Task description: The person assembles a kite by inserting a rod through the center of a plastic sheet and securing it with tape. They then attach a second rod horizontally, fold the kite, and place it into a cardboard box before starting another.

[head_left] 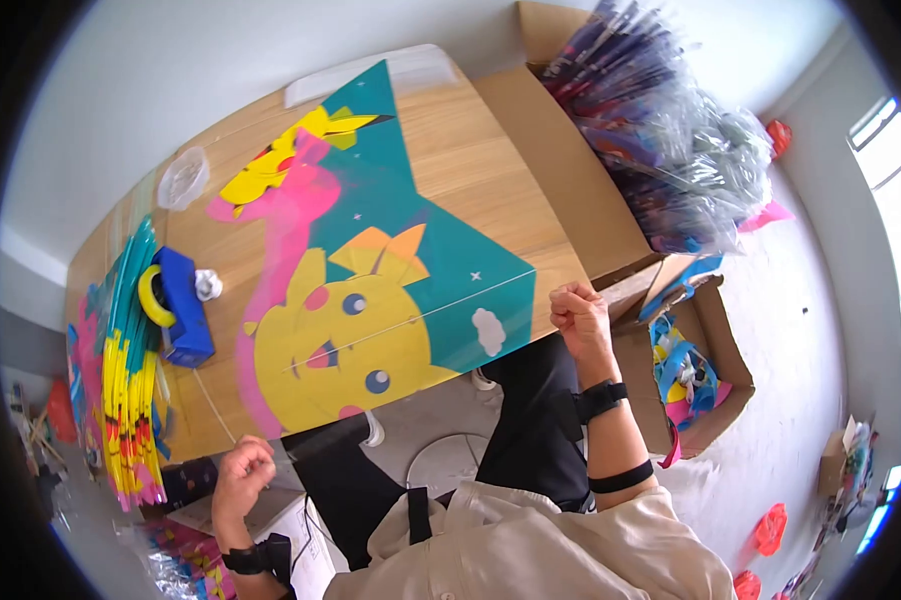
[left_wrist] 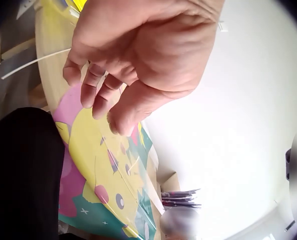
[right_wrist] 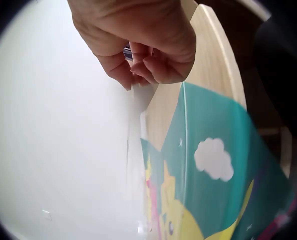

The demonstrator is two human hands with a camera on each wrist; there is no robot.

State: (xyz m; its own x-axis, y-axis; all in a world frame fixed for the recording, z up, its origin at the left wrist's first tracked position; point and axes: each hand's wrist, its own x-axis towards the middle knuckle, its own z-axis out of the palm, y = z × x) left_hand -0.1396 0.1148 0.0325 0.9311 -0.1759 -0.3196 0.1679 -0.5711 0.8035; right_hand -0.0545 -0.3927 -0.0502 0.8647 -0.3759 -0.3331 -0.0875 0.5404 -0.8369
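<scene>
A large kite-like sheet (head_left: 350, 330), teal and pink with yellow cartoon faces, lies on the wooden table. Across its big yellow face runs a thin pale rod (head_left: 410, 318), ending near the right corner. Just beyond that corner my right hand (head_left: 578, 318) hovers with curled fingers, thumb against them; the right wrist view shows a faint streak below the fingertips, and I cannot tell whether they pinch it. My left hand (head_left: 242, 480) is at the table's near left edge, by the sheet's pink border. Its fingers (left_wrist: 102, 95) bend loosely, thumb apart, with nothing visible in them.
A blue tape dispenser (head_left: 182, 305) with a yellow roll stands at left, beside a stack of yellow-and-teal pieces (head_left: 130, 400). Crumpled white paper (head_left: 208, 284) and a clear bowl (head_left: 184, 178) are nearby. Cardboard boxes (head_left: 570, 190) with plastic-wrapped bundles (head_left: 670, 150) stand at right.
</scene>
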